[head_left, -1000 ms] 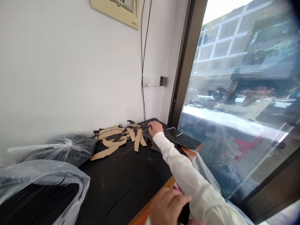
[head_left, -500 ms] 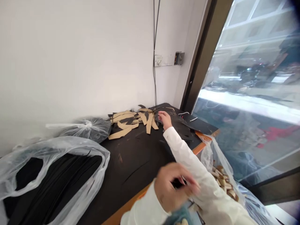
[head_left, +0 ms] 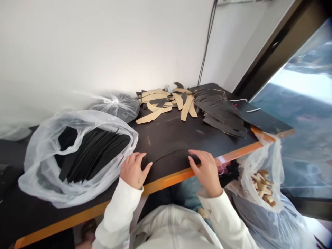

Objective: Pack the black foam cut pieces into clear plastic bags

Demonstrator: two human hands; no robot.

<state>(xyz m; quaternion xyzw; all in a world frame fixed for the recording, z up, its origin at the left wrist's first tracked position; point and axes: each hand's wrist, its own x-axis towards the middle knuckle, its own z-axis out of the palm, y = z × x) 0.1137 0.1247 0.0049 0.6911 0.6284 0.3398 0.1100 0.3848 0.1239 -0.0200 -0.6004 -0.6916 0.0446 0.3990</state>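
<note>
Both hands hover low at the near edge of the dark table [head_left: 168, 128], facing each other. My left hand [head_left: 133, 170] is open, thumb and fingers apart, beside the rim of a clear plastic bag [head_left: 41, 155] full of black strips [head_left: 93, 155]. My right hand [head_left: 206, 171] is also open, thumb apart from the fingers, above the orange table edge. Between the hands runs a thin dark curved line [head_left: 169, 153], perhaps the edge of a black piece lying flat; its outline blends into the tabletop. Neither hand visibly grips anything.
Tan cut pieces [head_left: 155, 96] lie along the wall, with dark cut pieces [head_left: 223, 112] to their right. A tied plastic bag [head_left: 119, 107] sits at the back left. Below the table's right end stands a bag of tan pieces [head_left: 264, 186], near a window.
My right hand has come back from the dark pieces at the far side to the near edge. My left hand has moved left onto the table. The view has tilted down.
</note>
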